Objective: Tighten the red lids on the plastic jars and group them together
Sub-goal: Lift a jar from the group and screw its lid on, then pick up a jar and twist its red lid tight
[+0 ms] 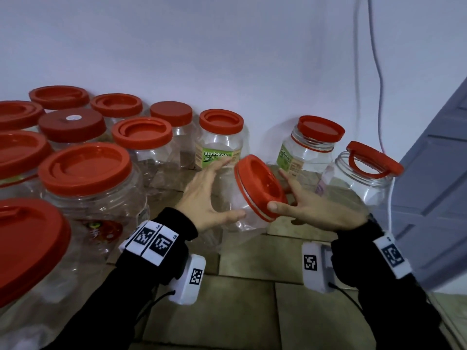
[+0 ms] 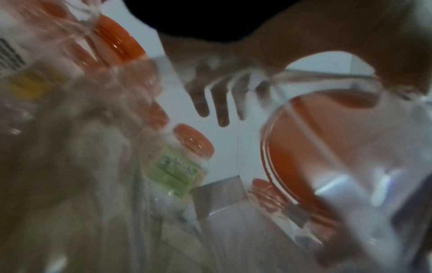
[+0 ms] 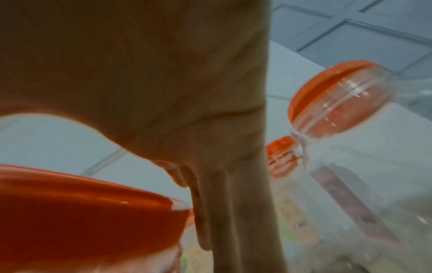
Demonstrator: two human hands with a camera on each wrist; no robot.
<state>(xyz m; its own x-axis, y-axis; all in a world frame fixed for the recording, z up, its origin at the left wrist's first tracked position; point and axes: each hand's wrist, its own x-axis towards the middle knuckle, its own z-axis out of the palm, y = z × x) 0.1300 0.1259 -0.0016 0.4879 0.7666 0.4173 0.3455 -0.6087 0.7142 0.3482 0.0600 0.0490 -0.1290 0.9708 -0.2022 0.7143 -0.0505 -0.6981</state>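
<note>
In the head view I hold a clear plastic jar tilted over the floor, its red lid facing right. My left hand grips the jar's body, fingers over the top and thumb underneath. My right hand grips the lid's rim, thumb in front and fingers behind. The left wrist view shows this lid through the jar wall. In the right wrist view the lid sits below my palm. Two jars at the right, a labelled one and a bigger one, carry lids lying askew.
Several lidded jars crowd the left side up to the wall; a green-labelled one stands just behind my left hand. A grey panelled door leans in at right, with cables hanging on the wall. Tiled floor lies below.
</note>
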